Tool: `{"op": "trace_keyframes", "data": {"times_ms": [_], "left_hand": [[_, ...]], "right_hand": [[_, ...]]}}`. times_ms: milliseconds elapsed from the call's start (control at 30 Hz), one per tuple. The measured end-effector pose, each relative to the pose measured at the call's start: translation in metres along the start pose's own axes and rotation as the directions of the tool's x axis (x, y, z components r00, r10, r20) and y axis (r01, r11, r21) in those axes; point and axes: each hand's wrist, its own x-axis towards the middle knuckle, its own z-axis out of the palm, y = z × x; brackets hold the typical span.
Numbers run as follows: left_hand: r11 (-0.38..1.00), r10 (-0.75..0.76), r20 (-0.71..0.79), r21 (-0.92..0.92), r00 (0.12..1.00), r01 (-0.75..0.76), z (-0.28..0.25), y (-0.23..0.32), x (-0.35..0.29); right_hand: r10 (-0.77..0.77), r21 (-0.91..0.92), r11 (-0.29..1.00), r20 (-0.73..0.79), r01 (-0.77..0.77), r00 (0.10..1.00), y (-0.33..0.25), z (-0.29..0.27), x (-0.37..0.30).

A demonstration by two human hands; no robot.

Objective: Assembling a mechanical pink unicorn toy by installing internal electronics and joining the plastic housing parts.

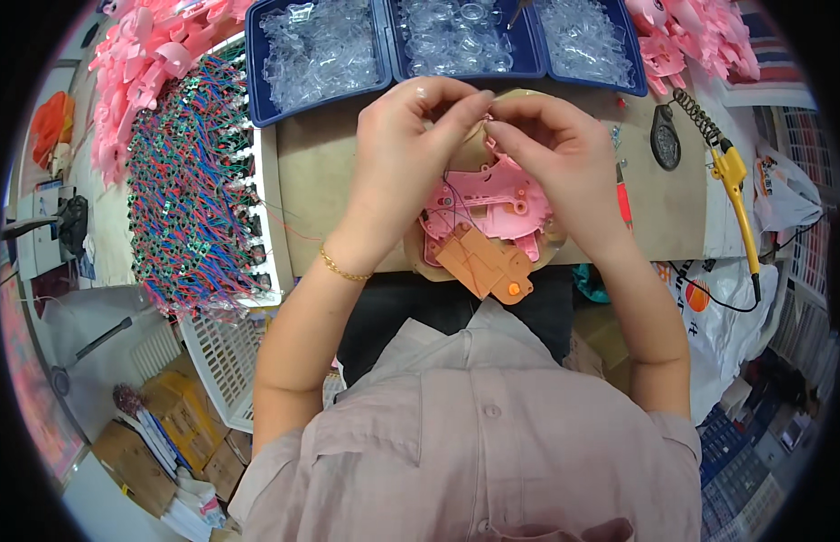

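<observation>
My left hand (418,131) and my right hand (557,140) meet over the table, thumbs and forefingers pinched with the tips close together. What the fingertips hold is too small and covered to make out. Just below them lies a pink plastic shell (497,191) with moulded posts and openings. Thin dark wires (453,191) run along its left side up towards the left hand. An orange-brown gearbox (483,262) with a bright orange knob sits at the shell's near edge, red wire across it. Under both shows a beige rounded board (553,242).
Blue trays (390,45) of clear plastic parts line the back. Bundled coloured wires with small green boards (190,181) fill the left, near pink shells (135,86). At right stand a yellow soldering iron (730,169), its coiled holder (695,113) and a red-handled tool (624,200).
</observation>
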Motion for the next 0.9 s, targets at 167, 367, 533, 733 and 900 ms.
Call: {"op": "trace_keyframes", "data": {"times_ms": [167, 367, 533, 733, 900], "left_hand": [[0.962, -0.201, -0.076, -0.205, 0.977, 0.182, -0.020, -0.015, -0.003], [0.886, -0.291, -0.005, -0.379, 0.957, 0.268, -0.009, -0.022, -0.001], [0.894, 0.209, 0.295, 0.328, 0.933, -0.304, -0.010, -0.012, -0.023], [0.836, 0.257, 0.121, 0.470, 0.959, -0.283, 0.001, -0.008, -0.032], [0.988, -0.136, 0.378, 0.118, 0.916, 0.098, -0.024, -0.009, -0.020]], "right_hand": [[-0.193, -0.255, 0.947, 0.034, 0.195, 0.981, -0.002, -0.013, -0.030], [-0.520, -0.479, 0.715, 0.125, 0.510, 0.845, 0.014, -0.025, -0.067], [0.219, 0.348, 0.900, 0.157, -0.262, 0.963, -0.005, -0.040, -0.053], [0.254, 0.371, 0.872, 0.213, -0.319, 0.943, -0.010, -0.032, -0.059], [0.020, -0.268, 0.963, 0.130, 0.015, 0.991, -0.001, -0.031, -0.060]]}}
